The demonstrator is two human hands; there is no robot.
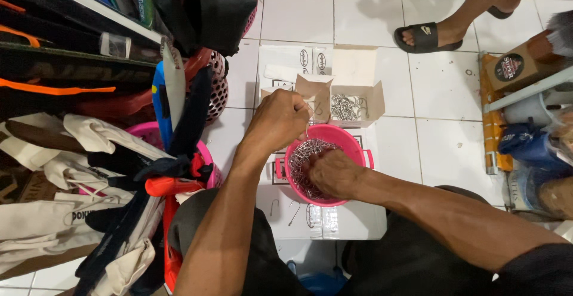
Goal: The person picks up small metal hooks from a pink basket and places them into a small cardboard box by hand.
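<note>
The left hand (277, 120) comes in from the near left, with the arm bent and reaching far over the left rim of the pink tub (352, 137). Its back faces up and its fingers curl down and pinch a thin metal hook (307, 130), which hangs just over the tub's far rim. The hook is so thin that only its shank shows, and that runs from far to near. The right hand (334, 173) comes in from the right, with the forearm lying flat across the picture. It is down inside the tub, on top of the pile of hooks (301, 158). Its fingers are curled shut into the pile, but I cannot tell which hooks they grip. The tub sits on flat white boxes (328, 221) on the tiled floor (441, 146), in the middle of the scene. The hooks in it lie all mixed up and point every way. Two loose hooks (285, 209) lie on the near box, long way far to near. Just far of the tub an open box (352, 102) holds more hooks. A foot in a black sandal (427, 36) stands far right. Bags (71, 170) are piled on the left.
</note>
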